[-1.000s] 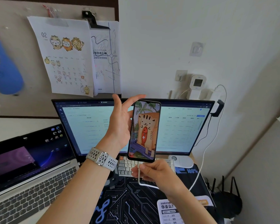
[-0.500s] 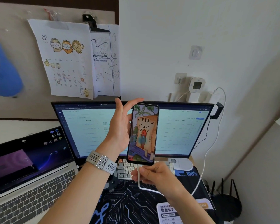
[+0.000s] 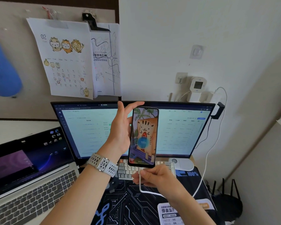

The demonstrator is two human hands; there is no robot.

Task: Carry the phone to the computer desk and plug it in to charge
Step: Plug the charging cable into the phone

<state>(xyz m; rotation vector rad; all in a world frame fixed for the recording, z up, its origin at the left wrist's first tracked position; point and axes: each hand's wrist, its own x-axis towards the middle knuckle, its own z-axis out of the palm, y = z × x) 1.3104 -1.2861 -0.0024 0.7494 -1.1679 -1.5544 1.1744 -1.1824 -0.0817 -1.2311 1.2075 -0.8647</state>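
Left hand (image 3: pixel 120 132) is raised at frame centre, the phone (image 3: pixel 143 137) gripped upright along its edge between palm and curled digits, index finger and thumb lifted free above the top edge. Phone is held in the air in front of the monitor (image 3: pixel 177 132), screen toward the camera; a blue disc reading 100% is shown on it. Right hand (image 3: pixel 154 177) is set just below the phone's bottom edge, fingertips pinched on the plug end of the white cable (image 3: pixel 206 161), which is seated at, or touching, the port.

Step judged: plugging in, at or just past insertion; the charge disc suggests contact is made. Next move would call for the plug to be released and the phone laid down on the bench (image 3: pixel 136 200) without strain on the cable.

Cable is looped under the right wrist, then carried up the right of frame toward the wall adapter (image 3: pixel 216 99). Keyboard (image 3: pixel 128 169) lies below the phone; laptop (image 3: pixel 31 176) sits lower left. Left forearm enters from bottom centre, watch (image 3: pixel 102 164) on the wrist; right forearm enters from lower right.
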